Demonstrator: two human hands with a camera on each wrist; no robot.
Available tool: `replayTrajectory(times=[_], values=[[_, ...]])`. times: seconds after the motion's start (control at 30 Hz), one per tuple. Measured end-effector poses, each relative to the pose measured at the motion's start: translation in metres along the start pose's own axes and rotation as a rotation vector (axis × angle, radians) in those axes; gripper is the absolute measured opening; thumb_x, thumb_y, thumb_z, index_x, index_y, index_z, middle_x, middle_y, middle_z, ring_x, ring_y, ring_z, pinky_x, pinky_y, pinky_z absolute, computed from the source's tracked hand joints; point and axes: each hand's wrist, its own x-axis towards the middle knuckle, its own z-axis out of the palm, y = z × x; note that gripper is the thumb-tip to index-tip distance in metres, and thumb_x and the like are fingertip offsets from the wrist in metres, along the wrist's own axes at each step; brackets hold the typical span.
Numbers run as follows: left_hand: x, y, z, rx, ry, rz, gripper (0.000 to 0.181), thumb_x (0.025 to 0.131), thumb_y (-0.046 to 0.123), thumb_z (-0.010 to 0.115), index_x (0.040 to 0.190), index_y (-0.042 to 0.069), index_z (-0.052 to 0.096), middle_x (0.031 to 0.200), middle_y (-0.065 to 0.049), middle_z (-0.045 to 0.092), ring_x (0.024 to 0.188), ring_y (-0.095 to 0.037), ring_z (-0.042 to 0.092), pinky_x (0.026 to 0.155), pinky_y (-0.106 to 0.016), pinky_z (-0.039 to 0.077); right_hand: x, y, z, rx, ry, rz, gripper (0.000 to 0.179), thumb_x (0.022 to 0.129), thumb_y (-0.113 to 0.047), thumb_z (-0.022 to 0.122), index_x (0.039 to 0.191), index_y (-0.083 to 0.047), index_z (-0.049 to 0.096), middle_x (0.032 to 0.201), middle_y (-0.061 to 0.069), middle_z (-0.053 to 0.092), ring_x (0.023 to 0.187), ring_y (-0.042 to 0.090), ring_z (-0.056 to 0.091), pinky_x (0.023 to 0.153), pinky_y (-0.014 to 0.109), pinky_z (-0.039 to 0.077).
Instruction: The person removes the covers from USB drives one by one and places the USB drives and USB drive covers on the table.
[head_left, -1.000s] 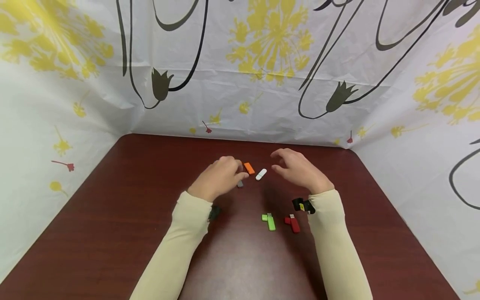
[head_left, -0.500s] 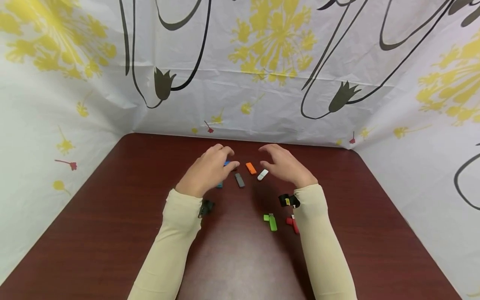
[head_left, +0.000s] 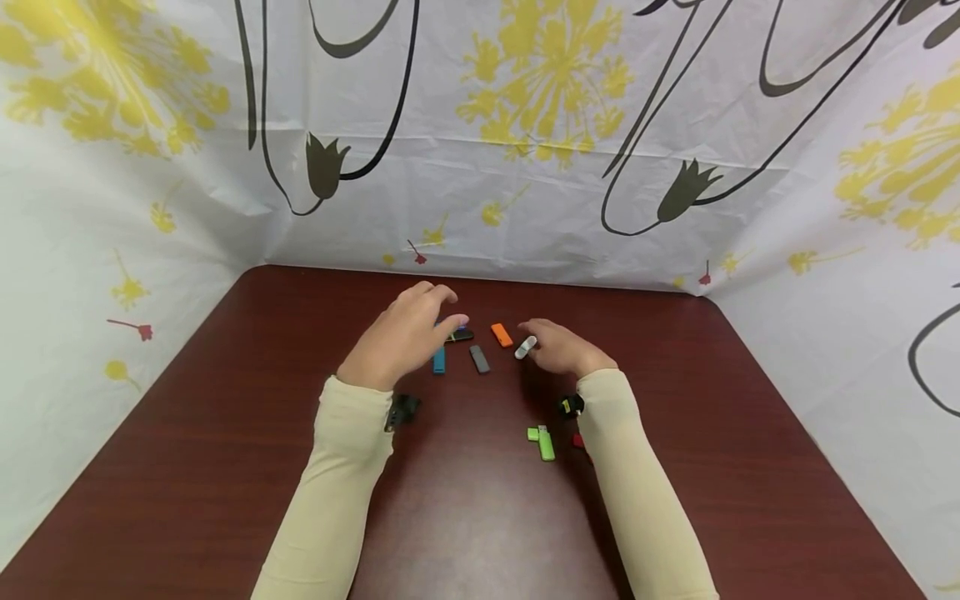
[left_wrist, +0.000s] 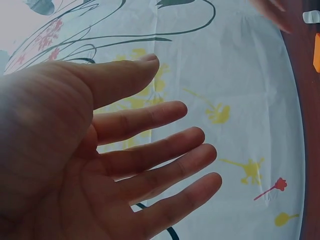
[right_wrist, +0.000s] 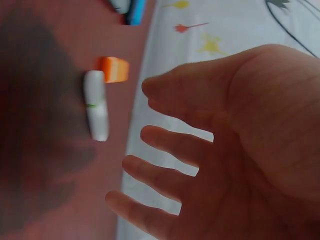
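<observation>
My right hand (head_left: 561, 347) is right beside the white USB stick (head_left: 526, 347), its fingertips just behind it in the head view. In the right wrist view its fingers (right_wrist: 167, 142) are spread and loosely bent, apart from the white stick and the orange USB stick (right_wrist: 116, 70). My left hand (head_left: 397, 333) hovers at the left, fingers apart and nothing in the palm, as the left wrist view shows. Nearest to it lie a blue USB stick (head_left: 438, 360) and a black one (head_left: 460, 336), both partly hidden by the hand. A grey USB stick (head_left: 479, 359) lies between the hands.
Closer to me lies a green USB stick (head_left: 546, 445) with its plug bare and its cap (head_left: 532, 434) beside it. Of a red stick (head_left: 578, 441), most is hidden under the right sleeve. White patterned cloth (head_left: 420, 200) surrounds the dark red table (head_left: 225, 400) at the back and sides.
The right hand has moved left and lower, to the white stick. My left hand has drawn away to the left, uncovering the grey, blue and black sticks. The right sleeve now covers most of the red one.
</observation>
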Motion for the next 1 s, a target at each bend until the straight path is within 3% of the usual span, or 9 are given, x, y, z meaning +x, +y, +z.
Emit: replayTrajectory(times=[0.17, 0.23, 0.33, 0.43, 0.63, 0.8, 1.0], values=[[-0.002, -0.002, -0.004, -0.012, -0.004, -0.012, 0.048, 0.113, 0.036, 0.060, 0.150, 0.005, 0.058, 0.156, -0.015, 0.054, 0.140, -0.032, 0.056, 0.114, -0.050, 0.052, 0.004, 0.005, 0.009, 0.008, -0.072, 0.058, 0.056, 0.104, 0.004, 0.039, 0.160, 0.003, 0.046, 0.177, 0.029, 0.019, 0.164, 0.047, 0.022, 0.129, 0.059, 0.032], [-0.003, -0.002, -0.005, -0.014, -0.009, -0.012, 0.049, 0.113, 0.036, 0.060, 0.151, 0.005, 0.058, 0.155, -0.015, 0.054, 0.140, -0.032, 0.056, 0.114, -0.049, 0.052, 0.005, 0.005, 0.010, 0.003, -0.088, 0.078, 0.060, 0.102, 0.006, 0.037, 0.160, 0.002, 0.047, 0.177, 0.027, 0.019, 0.165, 0.046, 0.021, 0.130, 0.058, 0.032], [-0.003, -0.003, -0.005, -0.017, -0.013, -0.006, 0.049, 0.113, 0.036, 0.060, 0.150, 0.005, 0.058, 0.153, -0.015, 0.056, 0.136, -0.031, 0.059, 0.112, -0.048, 0.053, 0.006, 0.006, 0.012, -0.014, -0.091, 0.098, 0.061, 0.100, 0.008, 0.037, 0.160, 0.001, 0.048, 0.175, 0.025, 0.028, 0.163, 0.044, 0.027, 0.130, 0.056, 0.033], [-0.002, -0.003, -0.004, -0.020, -0.015, 0.002, 0.049, 0.113, 0.035, 0.061, 0.150, 0.004, 0.058, 0.152, -0.016, 0.057, 0.132, -0.031, 0.061, 0.110, -0.047, 0.054, 0.006, 0.007, 0.011, -0.056, -0.077, 0.091, 0.056, 0.101, 0.007, 0.044, 0.155, 0.002, 0.054, 0.168, 0.026, 0.041, 0.156, 0.043, 0.040, 0.124, 0.054, 0.041], [-0.002, -0.002, -0.002, -0.020, -0.024, 0.006, 0.049, 0.112, 0.034, 0.061, 0.151, 0.003, 0.058, 0.150, -0.017, 0.058, 0.130, -0.031, 0.061, 0.110, -0.047, 0.055, 0.006, 0.011, 0.010, -0.093, -0.047, 0.057, 0.044, 0.098, 0.005, 0.061, 0.142, 0.002, 0.066, 0.146, 0.026, 0.061, 0.127, 0.036, 0.059, 0.103, 0.047, 0.052], [-0.001, -0.001, -0.001, -0.026, -0.033, 0.002, 0.050, 0.112, 0.035, 0.061, 0.150, 0.003, 0.058, 0.150, -0.016, 0.058, 0.130, -0.031, 0.061, 0.110, -0.048, 0.055, 0.005, 0.014, 0.007, -0.065, -0.028, 0.045, 0.029, 0.094, 0.006, 0.069, 0.121, 0.001, 0.074, 0.122, 0.020, 0.067, 0.103, 0.029, 0.058, 0.089, 0.041, 0.054], [0.000, -0.001, 0.000, -0.039, -0.051, -0.001, 0.050, 0.113, 0.036, 0.060, 0.150, 0.004, 0.058, 0.149, -0.015, 0.059, 0.132, -0.030, 0.060, 0.110, -0.048, 0.055, 0.003, 0.015, 0.007, -0.036, -0.064, 0.088, 0.015, 0.093, 0.004, 0.075, 0.106, -0.003, 0.076, 0.112, 0.015, 0.068, 0.093, 0.025, 0.058, 0.077, 0.035, 0.052]])
